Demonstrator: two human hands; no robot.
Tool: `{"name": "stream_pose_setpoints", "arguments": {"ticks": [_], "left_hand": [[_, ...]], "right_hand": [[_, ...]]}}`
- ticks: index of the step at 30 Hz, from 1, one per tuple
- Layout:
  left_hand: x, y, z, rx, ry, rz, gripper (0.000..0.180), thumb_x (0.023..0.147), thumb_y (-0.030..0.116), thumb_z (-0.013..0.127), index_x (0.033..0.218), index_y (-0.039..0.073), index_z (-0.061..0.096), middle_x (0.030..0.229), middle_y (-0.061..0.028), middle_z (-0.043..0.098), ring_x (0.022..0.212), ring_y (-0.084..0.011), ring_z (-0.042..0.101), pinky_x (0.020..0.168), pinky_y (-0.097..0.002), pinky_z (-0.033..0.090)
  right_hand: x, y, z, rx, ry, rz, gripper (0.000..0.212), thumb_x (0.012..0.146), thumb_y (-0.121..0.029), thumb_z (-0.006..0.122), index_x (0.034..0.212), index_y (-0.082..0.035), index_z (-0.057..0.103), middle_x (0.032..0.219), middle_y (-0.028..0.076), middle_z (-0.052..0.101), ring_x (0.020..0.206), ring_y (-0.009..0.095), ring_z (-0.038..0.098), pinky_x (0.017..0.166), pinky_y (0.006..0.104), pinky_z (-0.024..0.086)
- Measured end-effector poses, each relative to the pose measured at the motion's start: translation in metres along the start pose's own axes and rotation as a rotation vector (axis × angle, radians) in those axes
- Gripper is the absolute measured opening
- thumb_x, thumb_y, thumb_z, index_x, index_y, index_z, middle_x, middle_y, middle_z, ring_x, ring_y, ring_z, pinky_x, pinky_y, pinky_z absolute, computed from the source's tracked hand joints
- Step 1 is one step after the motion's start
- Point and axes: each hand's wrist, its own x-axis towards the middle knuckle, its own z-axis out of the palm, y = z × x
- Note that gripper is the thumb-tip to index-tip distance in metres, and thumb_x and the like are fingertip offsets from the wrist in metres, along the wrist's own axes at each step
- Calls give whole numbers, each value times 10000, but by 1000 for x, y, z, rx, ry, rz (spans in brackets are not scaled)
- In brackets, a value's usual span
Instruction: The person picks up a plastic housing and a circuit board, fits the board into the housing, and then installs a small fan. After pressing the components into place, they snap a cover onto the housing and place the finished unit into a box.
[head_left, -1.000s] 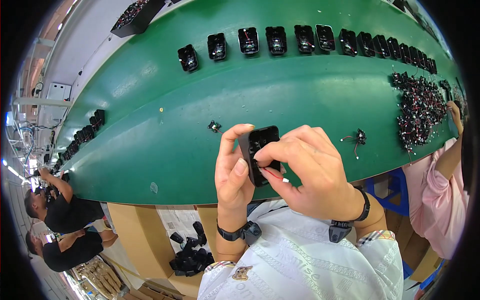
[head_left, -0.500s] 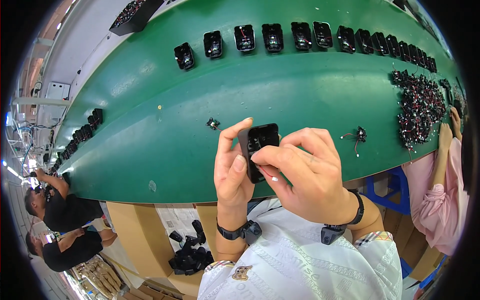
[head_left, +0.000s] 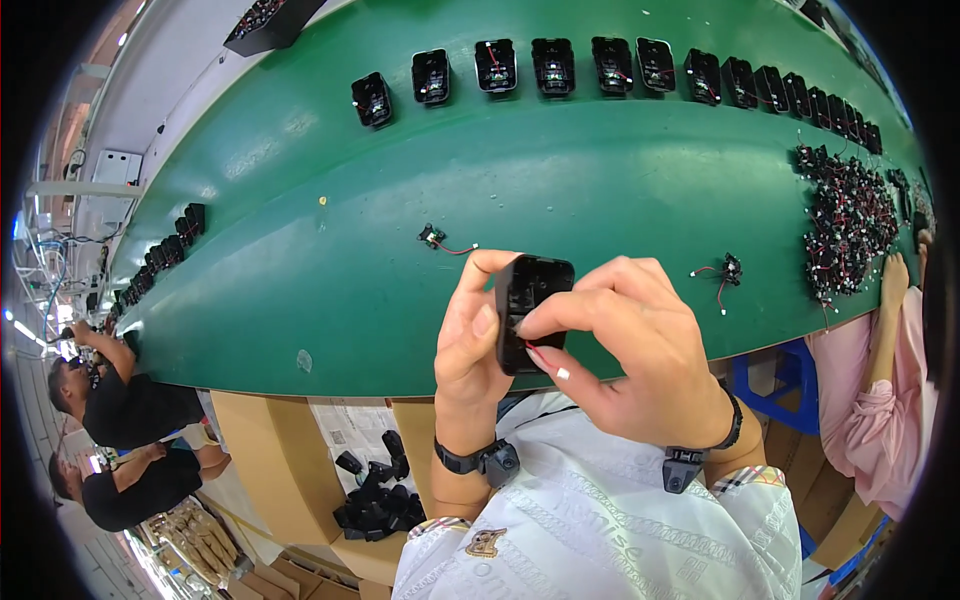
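Note:
My left hand (head_left: 472,340) is closed around a black plastic housing (head_left: 540,280), holding it upright with its hollow side toward me. Thumb and index finger of my right hand (head_left: 630,345) pinch inside the lower part of that housing. What sits between those fingertips is mostly hidden; a red wire with a white connector (head_left: 563,374) trails out beside them. On the table, left of the housing, lies a small black module (head_left: 432,236) with a red wire. Another wired module (head_left: 731,269) rests to the right of my right hand.
Black housings (head_left: 553,66) with wired parts inside stand in a row along the far side of the green table (head_left: 300,270). A heap of wired modules (head_left: 850,225) lies at the right, beside a co-worker's arm (head_left: 885,320). Below the table edge, a cardboard box (head_left: 275,465) holds black housings.
Both hands and the housing have shifted slightly right in the picture. My right fingertips sit lower in the housing, and the wire's white connector hangs a little lower.

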Motion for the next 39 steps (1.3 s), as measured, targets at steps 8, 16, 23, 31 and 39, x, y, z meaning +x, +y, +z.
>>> {"name": "stream_pose_setpoints", "arguments": {"ticks": [8, 16, 23, 31, 39], "left_hand": [[2, 0, 1, -88, 10, 57, 639, 868, 403, 732, 1247, 8, 403, 1161, -263, 584, 977, -312, 678, 725, -415, 628], [-3, 0, 8, -131, 88, 44, 668, 826, 407, 764, 1225, 3, 411, 1175, -242, 569, 957, -294, 675, 743, -403, 619], [1, 0, -1, -131, -102, 105, 585, 869, 319, 764, 1259, 41, 427, 1256, -179, 578, 1135, -236, 610, 957, -367, 520], [5, -7, 16, 26, 82, 90, 516, 889, 222, 774, 1222, 54, 419, 1316, -213, 544, 1197, -232, 567, 983, -373, 512], [9, -3, 26, 275, 175, 219, 482, 932, 288, 743, 1149, 4, 419, 1218, -242, 606, 1010, -182, 621, 850, -308, 532]], "right_hand": [[-9, -6, 1, -86, -33, -27, 426, 623, -26, 797, 1026, -143, 721, 971, -34, 700, 940, 218, 605, 834, 338, 436], [-6, 1, 9, -39, 45, -70, 439, 561, -86, 816, 983, -122, 704, 1245, 81, 629, 1060, 332, 568, 878, 417, 486], [-4, 2, -1, -189, -14, -156, 440, 517, -84, 799, 950, -125, 734, 1231, 81, 636, 1083, 340, 577, 866, 410, 498], [-6, 21, 3, -94, 69, -37, 305, 589, -50, 827, 853, -69, 675, 1203, 122, 631, 1081, 347, 584, 870, 435, 504], [-15, 49, -5, 928, -53, 418, 196, 721, -69, 838, 852, -29, 698, 1232, 149, 598, 1210, 253, 539, 1042, 389, 408]]}}
